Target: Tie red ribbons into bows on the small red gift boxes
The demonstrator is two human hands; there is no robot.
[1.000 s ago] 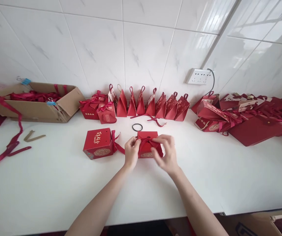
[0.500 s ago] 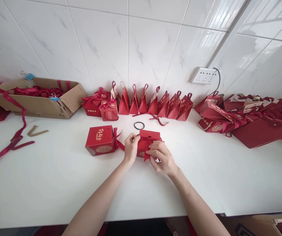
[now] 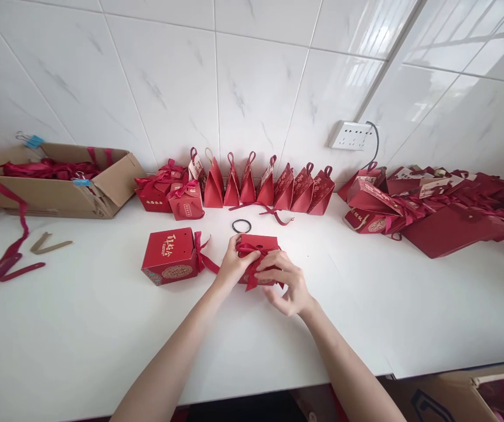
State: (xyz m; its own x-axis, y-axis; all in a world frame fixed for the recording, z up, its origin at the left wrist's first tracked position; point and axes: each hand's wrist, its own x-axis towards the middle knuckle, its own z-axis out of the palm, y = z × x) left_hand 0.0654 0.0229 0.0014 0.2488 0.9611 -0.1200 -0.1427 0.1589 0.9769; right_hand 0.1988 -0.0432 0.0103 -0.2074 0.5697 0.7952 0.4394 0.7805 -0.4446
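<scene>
A small red gift box [image 3: 258,240] tied with a red ribbon bow [image 3: 252,280] sits on the white table in front of me. My left hand [image 3: 235,258] grips its left side, the thumb pressed on the bow and the fingers partly hidden behind. Over the front right of the box, my right hand [image 3: 285,281] has its fingers resting at the bow, while its thumb hangs apart from them. Left of my hands lies a larger red box [image 3: 168,255] with gold print and a ribbon at its right end. A black ring [image 3: 241,225] lies just behind the held box.
Several red triangular boxes [image 3: 248,186] line the tiled wall. A cardboard carton [image 3: 54,193] of ribbons stands at the left, near loose ribbon [image 3: 12,258]. Red packages [image 3: 443,225] are heaped at the right. A power socket [image 3: 352,135] is on the wall.
My left thumb has come forward onto the bow. My right thumb has moved away from its fingers, off the ribbon's tail. The view has shifted slightly right.
</scene>
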